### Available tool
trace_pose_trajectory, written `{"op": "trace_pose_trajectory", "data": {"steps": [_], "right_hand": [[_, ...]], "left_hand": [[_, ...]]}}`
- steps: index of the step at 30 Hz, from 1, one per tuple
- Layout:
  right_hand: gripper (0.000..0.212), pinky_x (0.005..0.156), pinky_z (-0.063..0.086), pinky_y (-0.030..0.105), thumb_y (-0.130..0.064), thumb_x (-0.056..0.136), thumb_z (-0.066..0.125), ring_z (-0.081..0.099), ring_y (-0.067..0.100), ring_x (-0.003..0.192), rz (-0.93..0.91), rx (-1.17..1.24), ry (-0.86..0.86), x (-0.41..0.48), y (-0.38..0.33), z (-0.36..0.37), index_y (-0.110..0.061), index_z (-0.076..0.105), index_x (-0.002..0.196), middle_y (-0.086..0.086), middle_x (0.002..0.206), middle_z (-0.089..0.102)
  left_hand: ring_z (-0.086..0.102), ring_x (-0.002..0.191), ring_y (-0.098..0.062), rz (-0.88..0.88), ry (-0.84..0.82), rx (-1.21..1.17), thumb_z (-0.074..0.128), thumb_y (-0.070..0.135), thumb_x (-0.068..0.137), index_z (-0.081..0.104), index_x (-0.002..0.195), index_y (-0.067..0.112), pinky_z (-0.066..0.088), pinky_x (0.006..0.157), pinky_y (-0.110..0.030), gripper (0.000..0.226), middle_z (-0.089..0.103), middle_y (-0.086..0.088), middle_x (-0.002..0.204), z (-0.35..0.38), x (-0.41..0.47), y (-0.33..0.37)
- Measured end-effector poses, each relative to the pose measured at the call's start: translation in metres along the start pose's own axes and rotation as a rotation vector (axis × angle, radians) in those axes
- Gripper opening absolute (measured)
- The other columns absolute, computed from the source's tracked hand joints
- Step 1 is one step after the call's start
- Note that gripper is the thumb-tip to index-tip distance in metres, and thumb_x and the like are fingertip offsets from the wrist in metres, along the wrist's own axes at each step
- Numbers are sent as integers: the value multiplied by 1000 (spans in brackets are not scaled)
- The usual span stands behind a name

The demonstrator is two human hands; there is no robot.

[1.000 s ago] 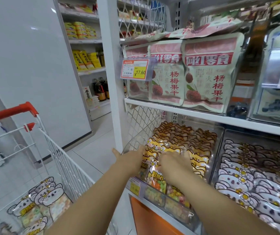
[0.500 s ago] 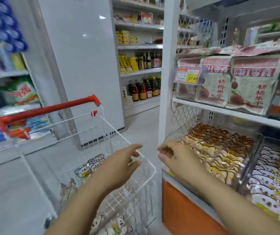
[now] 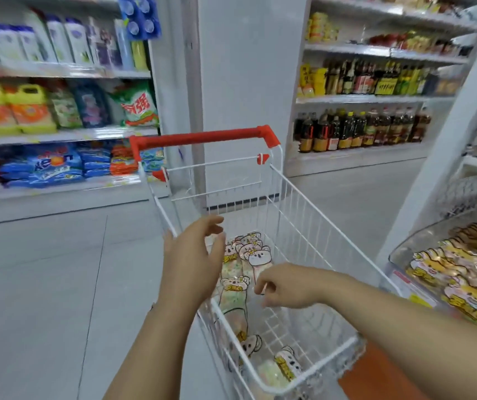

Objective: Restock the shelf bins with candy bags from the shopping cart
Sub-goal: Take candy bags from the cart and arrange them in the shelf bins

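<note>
Plainly, the candy bags [image 3: 246,255] are thin, glossy packets crowded together along the left wall of the shopping cart [image 3: 297,203]. The likeliest slip is therefore a sloppy grab. Fingers closing on one top edge could drag its neighbours up and spill them, or snag a corner in the wire mesh. A few more bags lie flat on the basket floor at the near end, and a deep reach for those could knock a wrist on the rim. The picture is smeared, so exact gaps are hard to read.

The right hand [image 3: 286,287] hangs inside the basket with its fingers loosely curled downward, gripping nothing. The leaning cluster of bags is just beside its fingertips, to its left and slightly beyond, and I cannot tell whether they touch. The left hand [image 3: 194,255] hovers over the cart's left rim, fingers apart and relaxed, empty, with the same cluster just to its right and lower.

The shelf bin [image 3: 398,252] sits at the right, past the cart's other wall. It already looks well filled with yellow bags, so an added handful may slide off the heap.
</note>
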State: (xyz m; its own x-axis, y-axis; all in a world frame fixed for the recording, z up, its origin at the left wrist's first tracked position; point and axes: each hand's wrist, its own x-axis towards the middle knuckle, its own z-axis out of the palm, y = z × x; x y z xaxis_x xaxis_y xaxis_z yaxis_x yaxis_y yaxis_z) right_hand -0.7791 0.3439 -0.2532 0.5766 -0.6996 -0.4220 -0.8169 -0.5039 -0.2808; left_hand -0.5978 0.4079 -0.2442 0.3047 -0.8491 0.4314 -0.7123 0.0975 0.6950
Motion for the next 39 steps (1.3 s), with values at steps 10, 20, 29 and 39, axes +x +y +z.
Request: {"op": "trace_pose_trajectory", "data": {"steps": [10, 20, 29, 39], "right_hand": [[104, 83, 60, 40, -46, 87, 73, 60, 26, 93, 324, 251, -339, 97, -1, 77, -10, 5, 157, 18, 136, 53], [42, 52, 34, 24, -29, 75, 84, 38, 16, 58, 289, 327, -247, 114, 18, 45, -15, 45, 67, 2, 72, 42], [24, 61, 46, 26, -23, 82, 80, 57, 20, 70, 364, 729, -90, 144, 28, 86, -14, 58, 82, 7, 80, 61], [38, 52, 38, 22, -10, 74, 84, 46, 18, 59, 323, 710, -12, 136, 20, 55, -15, 48, 62, 4, 65, 49]], "left_hand": [[59, 96, 11, -61, 121, -329, 59, 19, 98, 69, 108, 31, 37, 68, -3, 18, 70, 18, 98, 2, 15, -9], [60, 97, 8, -65, 135, -340, 57, 17, 98, 65, 103, 34, 42, 76, -3, 20, 69, 20, 94, -1, 14, -13], [61, 95, 8, -95, 150, -361, 58, 16, 97, 68, 104, 31, 42, 76, -4, 20, 69, 20, 92, 2, 16, -7], [60, 95, 9, -105, 123, -313, 58, 20, 98, 68, 107, 31, 41, 76, -2, 18, 69, 19, 96, 1, 14, -8]]}}
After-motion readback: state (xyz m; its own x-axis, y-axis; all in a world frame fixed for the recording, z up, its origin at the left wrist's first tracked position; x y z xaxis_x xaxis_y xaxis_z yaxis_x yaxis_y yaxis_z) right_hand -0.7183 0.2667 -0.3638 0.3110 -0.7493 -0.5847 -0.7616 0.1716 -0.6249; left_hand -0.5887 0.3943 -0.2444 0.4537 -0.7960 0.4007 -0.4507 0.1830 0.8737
